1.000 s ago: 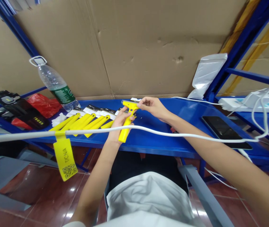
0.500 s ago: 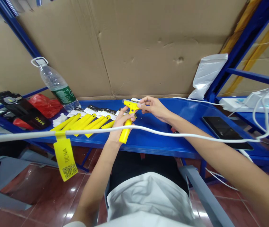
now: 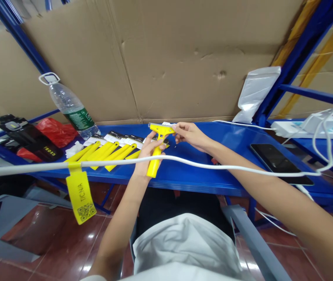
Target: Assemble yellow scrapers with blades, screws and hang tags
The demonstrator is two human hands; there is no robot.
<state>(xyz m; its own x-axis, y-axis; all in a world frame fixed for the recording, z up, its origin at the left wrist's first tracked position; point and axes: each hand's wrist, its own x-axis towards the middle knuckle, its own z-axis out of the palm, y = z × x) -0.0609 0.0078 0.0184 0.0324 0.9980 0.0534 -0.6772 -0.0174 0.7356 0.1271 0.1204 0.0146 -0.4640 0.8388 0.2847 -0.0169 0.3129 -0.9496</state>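
A yellow scraper (image 3: 154, 166) with a wide T-shaped head is held upright, slightly tilted, above the bench edge. My left hand (image 3: 146, 151) is closed around its upper handle, thumb across the front. At the right end of the head, the thumb and fingers of my right hand (image 3: 189, 134) are pinched together on the corner. A thin pale strip runs along the head's top edge; whether it is a blade or a cover I cannot tell. Left of my left hand, several yellow scrapers (image 3: 119, 157) lie in a row, with black-and-white cards at their far ends.
A white cable (image 3: 213, 165) with a yellow tag (image 3: 81, 197) crosses in front of the blue bench (image 3: 201, 180). A water bottle (image 3: 77, 113) and a black bottle (image 3: 34, 140) stand left. On the right lie a dark tablet (image 3: 274, 158) and a white power strip (image 3: 289, 130). Cardboard (image 3: 184, 58) closes the back.
The scraper's head has tipped slightly left and turned more level, its front face showing more. My right hand has lowered slightly with its corner; my left hand keeps its grip.
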